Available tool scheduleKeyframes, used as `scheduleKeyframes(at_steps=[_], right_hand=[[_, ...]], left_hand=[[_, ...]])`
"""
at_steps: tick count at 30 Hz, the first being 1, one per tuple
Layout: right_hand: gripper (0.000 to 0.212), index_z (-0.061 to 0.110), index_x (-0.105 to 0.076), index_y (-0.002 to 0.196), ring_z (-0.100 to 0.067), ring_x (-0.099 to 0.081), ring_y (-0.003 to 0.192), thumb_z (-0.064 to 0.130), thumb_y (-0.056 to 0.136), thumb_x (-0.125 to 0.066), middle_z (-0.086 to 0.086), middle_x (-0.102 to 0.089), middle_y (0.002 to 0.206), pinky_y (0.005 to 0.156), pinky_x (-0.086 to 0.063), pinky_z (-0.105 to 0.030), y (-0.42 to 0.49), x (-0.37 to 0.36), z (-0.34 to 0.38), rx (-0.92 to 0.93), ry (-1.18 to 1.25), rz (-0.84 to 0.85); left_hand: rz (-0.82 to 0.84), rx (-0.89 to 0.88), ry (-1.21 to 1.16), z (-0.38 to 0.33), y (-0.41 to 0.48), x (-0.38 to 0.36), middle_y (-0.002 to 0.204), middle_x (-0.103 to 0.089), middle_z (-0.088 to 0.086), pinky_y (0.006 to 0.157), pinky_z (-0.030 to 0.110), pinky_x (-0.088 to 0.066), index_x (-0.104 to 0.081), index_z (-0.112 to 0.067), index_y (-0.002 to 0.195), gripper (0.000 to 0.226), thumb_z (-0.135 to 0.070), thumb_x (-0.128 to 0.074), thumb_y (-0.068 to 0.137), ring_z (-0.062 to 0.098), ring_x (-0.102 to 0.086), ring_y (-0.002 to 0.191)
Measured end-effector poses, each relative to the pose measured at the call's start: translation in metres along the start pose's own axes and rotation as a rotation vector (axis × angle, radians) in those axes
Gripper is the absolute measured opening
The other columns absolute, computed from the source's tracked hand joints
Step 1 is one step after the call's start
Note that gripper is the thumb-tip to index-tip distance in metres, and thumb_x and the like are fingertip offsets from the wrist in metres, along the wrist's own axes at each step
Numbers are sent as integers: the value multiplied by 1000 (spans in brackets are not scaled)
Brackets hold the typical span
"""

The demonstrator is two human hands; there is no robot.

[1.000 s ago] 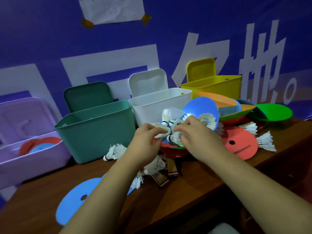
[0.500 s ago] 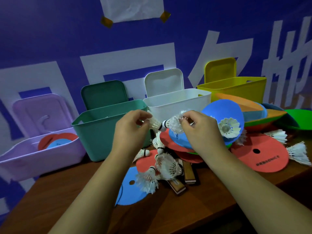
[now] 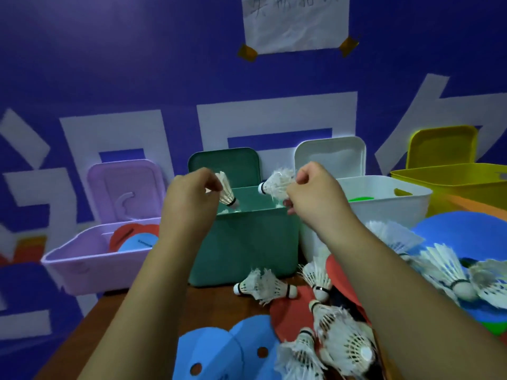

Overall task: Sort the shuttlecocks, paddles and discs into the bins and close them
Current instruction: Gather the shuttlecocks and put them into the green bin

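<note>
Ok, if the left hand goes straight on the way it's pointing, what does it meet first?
The left hand would likely reach the green lid standing behind the open green bin; depth is unclear.

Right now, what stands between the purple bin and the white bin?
In the head view, the green bin stands between the purple bin and the white bin.

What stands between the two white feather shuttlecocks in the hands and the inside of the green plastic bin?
Nothing visible does. The green plastic bin is open, and its green lid stands upright behind it. The left hand pinches one white feather shuttlecock above the opening; the right hand holds a second shuttlecock there too.
</note>
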State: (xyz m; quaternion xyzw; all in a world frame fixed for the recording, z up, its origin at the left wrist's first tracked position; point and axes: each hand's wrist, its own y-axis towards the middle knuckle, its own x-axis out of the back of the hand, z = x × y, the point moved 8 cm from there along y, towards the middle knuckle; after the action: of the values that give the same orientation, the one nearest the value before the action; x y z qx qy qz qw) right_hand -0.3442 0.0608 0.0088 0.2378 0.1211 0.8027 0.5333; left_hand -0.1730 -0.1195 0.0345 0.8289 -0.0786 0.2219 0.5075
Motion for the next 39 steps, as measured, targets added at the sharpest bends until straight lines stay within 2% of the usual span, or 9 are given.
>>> scheduleKeyframes(at_steps=[4, 11, 14, 20, 24, 28, 32, 36, 39], right_hand=[[18, 28, -57, 87, -30, -74, 89, 19, 79, -44, 1, -66, 101, 78, -64, -52, 24, -28, 7, -8, -23, 27], [26, 29, -60, 86, -30, -74, 86, 9, 86, -43, 0, -69, 102, 78, -64, -51, 34, -38, 13, 36, -99, -36], [24, 28, -62, 83, -29, -74, 83, 13, 82, -44, 2, -69, 96, 76, -64, -49, 34, -36, 4, 56, -127, -62], [22, 22, -70, 93, -28, -74, 90, 7, 92, -54, -6, -75, 100, 85, -62, -42, 39, -43, -13, 12, -285, 11], [19, 10, -73, 98, -31, -74, 89, 14, 96, -55, -12, -76, 94, 84, -62, -43, 42, -46, -18, -21, -352, 65], [17, 5, -72, 100, -35, -64, 88, 9, 95, -57, -13, -70, 95, 66, -51, -31, 34, -48, -11, 1, -491, 174], [33, 6, -71, 125, -38, -64, 116, 8, 98, -52, -16, -69, 128, 94, -53, -41, 24, -46, -4, 27, -513, 219], [31, 9, -76, 111, -38, -66, 113, 5, 95, -49, -18, -72, 119, 90, -59, -44, 21, -48, 0, 44, -481, 238], [34, 26, -77, 85, -30, -72, 99, 9, 97, -49, -3, -77, 109, 88, -62, -41, 22, -54, 0, 53, -452, 314]], left_hand=[[6, 2, 29, 7, 15, -2, 81, -61, -15, 71, 38, -51, -72, -30, 86, 28, -5, -62, 82, 25, -62, 87], [-20, -114, 87, 0, 36, -1, 81, -55, -17, 65, 33, -40, -74, -29, 85, 30, 0, -66, 82, 20, -56, 85], [-3, -142, 103, -2, 33, -7, 86, -61, -13, 66, 34, -43, -75, -28, 86, 30, 0, -65, 84, 20, -56, 86], [126, -64, 146, 19, 27, -33, 94, -71, -6, 72, 40, -56, -76, -30, 86, 33, 0, -60, 85, 21, -63, 86], [271, 29, 210, 34, 24, -49, 95, -73, -4, 72, 39, -60, -71, -35, 81, 40, 1, -55, 86, 22, -67, 83], [433, 30, 233, 36, 20, -64, 96, -73, -4, 73, 37, -61, -71, -39, 80, 43, 0, -55, 88, 19, -67, 80], [477, -12, 214, 29, 16, -66, 99, -76, -5, 81, 37, -61, -79, -35, 91, 38, -4, -56, 90, 18, -68, 86], [457, -78, 183, 11, 16, -59, 95, -75, -8, 81, 30, -57, -81, -31, 96, 37, -5, -55, 90, 14, -68, 87], [484, -121, 156, -4, 12, -53, 85, -70, -17, 76, 24, -53, -81, -32, 96, 34, -7, -59, 90, 4, -64, 81]])
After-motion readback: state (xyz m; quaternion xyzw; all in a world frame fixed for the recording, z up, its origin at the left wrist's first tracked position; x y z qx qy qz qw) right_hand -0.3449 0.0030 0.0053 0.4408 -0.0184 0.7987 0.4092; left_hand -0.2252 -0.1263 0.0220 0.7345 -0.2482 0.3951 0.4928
